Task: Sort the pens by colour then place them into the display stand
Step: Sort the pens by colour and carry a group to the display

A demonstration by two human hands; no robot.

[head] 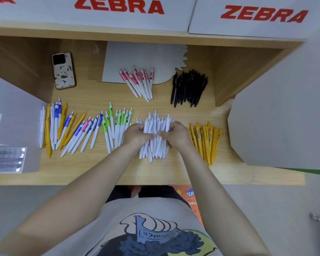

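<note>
**Handling the white pen bundle during colour sorting**

The person's left hand and right hand both grip one bundle of slim all-white plastic pens, fingers curled round its middle from opposite sides. The bundle sits at the centre of the pale wooden desk, its lower tips touching or just above the surface.

Positions relative to the white bundle:
- Just to its right: a fanned group of yellow pens.
- Just to its left: white pens with green clips.
- Farther left: an unsorted mix of blue-clipped, yellow and white pens.
- Beyond it: white pens with pink clips, lying partly on a grey card sheet.
- Beyond and to the right: a group of black pens.

No display stand can be identified with confidence.

Handling judgement: each pen is probably light, rigid and smooth, so loose pens are likely to slide lengthwise out of a slack hold. The bundle is best held around mid-barrel with even pressure from both hands. Tapping the tips on the desk should align them. Clips may snag neighbouring pens.
</note>
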